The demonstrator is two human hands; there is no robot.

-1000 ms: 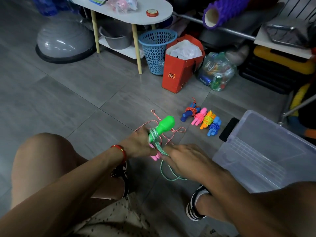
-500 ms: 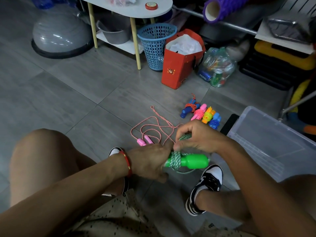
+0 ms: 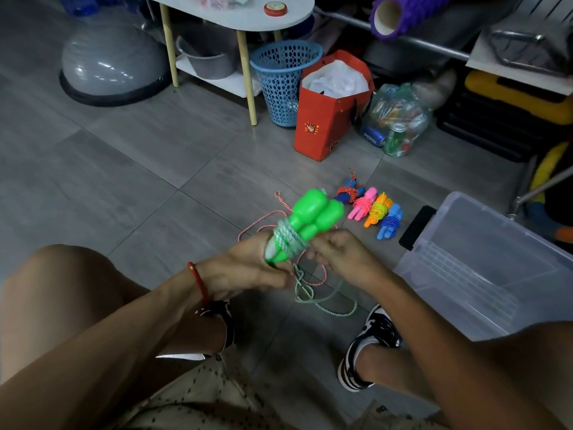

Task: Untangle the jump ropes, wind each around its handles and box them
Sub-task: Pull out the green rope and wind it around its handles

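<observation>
The green jump rope [image 3: 310, 218] has two chunky bright green handles held side by side, pointing up and away from the person, with pale green-and-white twisted cord wound in several tight turns around their narrow lower part. It is held above the floor [image 3: 130, 169], in front of the person's knees and to the left of the clear plastic box [image 3: 483, 262]. The left hand [image 3: 245, 268] grips the lower ends of the handles with fingers curled round them; the right hand [image 3: 341, 252] pinches the cord just beside the wound turns, fingers bent. The unwound rest of the cord [image 3: 322, 296] hangs in loose loops down to the floor under the hands. One pink-and-white rope [image 3: 263, 218] lies loose on the floor behind the hands, left of the box. Four ropes already wound lie in a row just left of the box's far corner: a dark blue one with red cord [image 3: 349, 193], a pink one [image 3: 362, 207], an orange one with yellow cord [image 3: 378, 210] and a light blue one [image 3: 390, 224]. That makes six ropes in all. A black flat thing [image 3: 415, 226] lies against the box's left side. The box is open at the top; nothing can be made out inside it. Farther from the box stand a red paper bag [image 3: 325, 125] holding white paper and a blue mesh basket [image 3: 282, 85].
</observation>
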